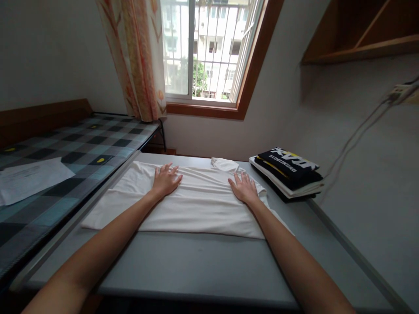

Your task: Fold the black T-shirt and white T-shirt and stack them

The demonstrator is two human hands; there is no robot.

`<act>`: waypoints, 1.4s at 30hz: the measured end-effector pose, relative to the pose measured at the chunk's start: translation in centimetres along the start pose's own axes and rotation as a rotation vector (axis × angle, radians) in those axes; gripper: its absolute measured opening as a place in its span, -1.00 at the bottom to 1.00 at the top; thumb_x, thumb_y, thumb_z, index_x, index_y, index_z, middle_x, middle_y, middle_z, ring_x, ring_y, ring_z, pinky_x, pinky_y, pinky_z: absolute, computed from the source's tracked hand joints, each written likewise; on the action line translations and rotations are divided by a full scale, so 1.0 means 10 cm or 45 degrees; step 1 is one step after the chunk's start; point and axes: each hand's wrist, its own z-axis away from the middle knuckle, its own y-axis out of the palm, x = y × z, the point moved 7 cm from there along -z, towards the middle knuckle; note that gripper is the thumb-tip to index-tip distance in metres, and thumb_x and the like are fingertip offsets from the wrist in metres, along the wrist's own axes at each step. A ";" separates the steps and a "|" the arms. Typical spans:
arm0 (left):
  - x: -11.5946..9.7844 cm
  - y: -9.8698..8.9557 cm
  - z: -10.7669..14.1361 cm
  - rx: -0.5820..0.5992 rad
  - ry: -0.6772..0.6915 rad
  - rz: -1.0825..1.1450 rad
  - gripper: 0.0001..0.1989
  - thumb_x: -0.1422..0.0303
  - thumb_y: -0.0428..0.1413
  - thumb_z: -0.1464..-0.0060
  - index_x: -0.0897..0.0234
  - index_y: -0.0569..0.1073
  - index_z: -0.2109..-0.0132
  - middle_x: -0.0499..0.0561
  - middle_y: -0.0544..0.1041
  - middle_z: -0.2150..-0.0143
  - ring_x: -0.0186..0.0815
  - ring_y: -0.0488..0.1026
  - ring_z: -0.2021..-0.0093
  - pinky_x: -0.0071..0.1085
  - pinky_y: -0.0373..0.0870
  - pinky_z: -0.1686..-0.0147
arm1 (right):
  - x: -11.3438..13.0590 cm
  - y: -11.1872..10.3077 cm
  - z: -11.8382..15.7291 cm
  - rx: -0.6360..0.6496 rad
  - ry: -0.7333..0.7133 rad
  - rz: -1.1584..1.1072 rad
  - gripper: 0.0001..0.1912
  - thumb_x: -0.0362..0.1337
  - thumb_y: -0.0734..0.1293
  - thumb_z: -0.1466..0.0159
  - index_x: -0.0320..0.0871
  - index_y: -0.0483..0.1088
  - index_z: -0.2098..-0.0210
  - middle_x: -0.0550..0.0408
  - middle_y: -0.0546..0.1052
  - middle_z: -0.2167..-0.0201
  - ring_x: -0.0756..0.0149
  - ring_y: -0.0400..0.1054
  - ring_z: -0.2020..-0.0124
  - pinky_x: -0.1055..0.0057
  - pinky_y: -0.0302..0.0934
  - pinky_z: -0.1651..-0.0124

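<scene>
A white T-shirt (pixel 196 209) lies spread sideways across the grey table (pixel 203 261), with creases running along it. One sleeve shows at its far right, and its near edge runs fairly straight. My left hand (pixel 165 179) rests flat on the left-middle part of the cloth, fingers spread. Toward the right end, by the sleeve, my right hand (pixel 244 187) presses flat on the shirt with its fingers apart. Neither hand grips the fabric.
A stack of folded clothes (pixel 288 174), black and white, sits at the table's right by the wall. Left of the table is a bed with a checked mattress (pixel 98 144) and paper sheets (pixel 32 176). Behind are a curtain (pixel 140 61) and a barred window (pixel 216 52); a shelf (pixel 363 50) hangs upper right.
</scene>
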 end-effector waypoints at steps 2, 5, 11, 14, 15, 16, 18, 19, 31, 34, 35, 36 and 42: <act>-0.01 -0.01 0.01 0.026 0.014 0.001 -0.47 0.05 -0.17 -0.28 0.14 0.36 -0.24 0.15 0.30 -0.32 -0.03 0.14 -0.34 0.13 -0.15 -0.33 | 0.01 0.00 0.00 -0.001 0.005 0.004 -0.22 0.17 -0.16 -0.39 -0.13 -0.07 -0.43 -0.18 -0.10 -0.45 0.00 -0.25 -0.45 0.00 -0.30 -0.39; 0.02 0.02 0.00 0.142 0.021 0.005 -0.44 -0.01 -0.17 -0.27 0.13 0.34 -0.25 0.15 0.28 -0.34 0.02 0.11 -0.35 0.22 -0.19 -0.30 | 0.02 -0.01 0.02 0.003 0.009 0.011 -0.22 0.18 -0.14 -0.38 -0.12 -0.05 -0.43 -0.17 -0.07 -0.45 -0.01 -0.22 -0.44 -0.01 -0.28 -0.38; 0.04 0.04 -0.07 0.179 0.054 -0.030 -0.41 -0.04 -0.14 -0.26 0.16 0.33 -0.27 0.20 0.26 -0.35 0.12 0.10 -0.35 0.30 -0.18 -0.27 | 0.06 -0.19 -0.05 -0.138 -0.005 0.030 -0.29 0.14 -0.06 -0.40 -0.10 0.17 -0.34 -0.14 0.10 -0.39 -0.06 -0.06 -0.38 0.00 -0.14 -0.33; -0.18 0.06 -0.17 0.151 0.224 0.019 -0.49 0.04 -0.08 -0.26 0.17 0.38 -0.22 0.18 0.29 -0.33 0.07 0.14 -0.34 0.19 -0.04 -0.27 | 0.19 -0.26 -0.18 -0.166 -0.115 0.045 -0.35 0.08 -0.03 -0.42 -0.10 0.18 -0.34 -0.12 0.10 -0.39 -0.02 -0.08 -0.39 0.03 -0.14 -0.33; -0.30 0.08 -0.21 0.162 0.312 0.049 -0.52 0.07 -0.06 -0.27 0.16 0.40 -0.21 0.16 0.31 -0.32 0.01 0.19 -0.32 0.10 0.03 -0.27 | 0.25 -0.26 -0.24 -0.147 -0.161 0.050 -0.36 0.07 -0.03 -0.42 -0.10 0.17 -0.34 -0.11 0.09 -0.40 0.00 -0.10 -0.39 0.03 -0.15 -0.34; -0.43 0.10 -0.25 0.182 0.400 0.080 -0.54 0.09 -0.05 -0.27 0.15 0.41 -0.20 0.13 0.34 -0.30 -0.05 0.23 -0.29 0.00 0.10 -0.26 | 0.32 -0.25 -0.29 -0.122 -0.203 0.052 -0.37 0.06 -0.02 -0.42 -0.10 0.17 -0.34 -0.11 0.08 -0.40 0.00 -0.11 -0.40 0.02 -0.16 -0.35; -0.68 0.14 -0.33 0.212 0.531 0.131 -0.55 0.09 -0.05 -0.27 0.12 0.43 -0.19 0.09 0.39 -0.27 -0.14 0.32 -0.23 -0.17 0.19 -0.22 | 0.45 -0.22 -0.39 -0.066 -0.278 0.047 -0.38 0.05 -0.02 -0.42 -0.09 0.19 -0.33 -0.11 0.09 -0.40 -0.01 -0.13 -0.41 -0.02 -0.20 -0.35; -0.77 0.16 -0.38 0.210 0.563 0.148 -0.55 0.09 -0.06 -0.28 0.11 0.43 -0.20 0.08 0.40 -0.25 -0.16 0.35 -0.20 -0.21 0.21 -0.21 | 0.51 -0.20 -0.43 -0.038 -0.308 0.039 -0.39 0.06 -0.03 -0.43 -0.07 0.20 -0.32 -0.11 0.09 -0.40 -0.02 -0.13 -0.41 -0.05 -0.21 -0.35; -0.98 0.25 -0.41 -0.033 0.594 0.226 -0.61 0.13 -0.06 -0.29 0.12 0.48 -0.11 0.08 0.46 -0.19 -0.18 0.37 -0.14 -0.17 0.19 -0.20 | 0.58 -0.14 -0.69 -0.129 -0.266 -0.049 -0.42 0.04 -0.06 -0.44 0.00 0.26 -0.27 -0.06 0.24 -0.32 0.03 0.09 -0.30 0.02 -0.06 -0.29; -0.97 0.26 -0.41 0.005 0.595 0.231 -0.62 0.14 -0.08 -0.30 0.13 0.48 -0.10 0.05 0.49 -0.16 -0.18 0.38 -0.13 -0.19 0.21 -0.17 | 0.46 -0.21 -0.79 -0.226 -0.167 -0.090 -0.45 0.00 -0.04 -0.44 -0.03 0.32 -0.23 -0.07 0.33 -0.24 0.09 0.18 -0.23 0.17 0.02 -0.24; -0.97 0.26 -0.41 0.007 0.591 0.229 -0.62 0.14 -0.08 -0.30 0.14 0.48 -0.09 0.05 0.48 -0.17 -0.18 0.37 -0.14 -0.18 0.22 -0.17 | 0.41 -0.22 -0.84 -0.239 -0.131 -0.098 -0.45 -0.01 -0.03 -0.44 -0.03 0.32 -0.23 -0.08 0.33 -0.24 0.08 0.18 -0.23 0.18 0.03 -0.23; -0.97 0.26 -0.41 0.007 0.588 0.229 -0.63 0.15 -0.08 -0.30 0.14 0.48 -0.09 0.05 0.47 -0.18 -0.17 0.37 -0.15 -0.17 0.22 -0.16 | 0.36 -0.23 -0.88 -0.245 -0.102 -0.101 -0.45 -0.01 -0.02 -0.44 -0.03 0.31 -0.24 -0.09 0.33 -0.24 0.07 0.18 -0.23 0.18 0.03 -0.23; -0.98 0.29 -0.41 0.012 0.566 0.260 -0.65 0.16 -0.06 -0.30 0.14 0.49 -0.05 0.06 0.47 -0.17 -0.19 0.37 -0.15 -0.17 0.20 -0.17 | 0.04 -0.23 -1.21 -0.130 0.138 -0.161 -0.40 0.05 -0.03 -0.42 -0.03 0.29 -0.27 -0.16 0.37 -0.21 -0.02 0.23 -0.21 0.06 0.02 -0.23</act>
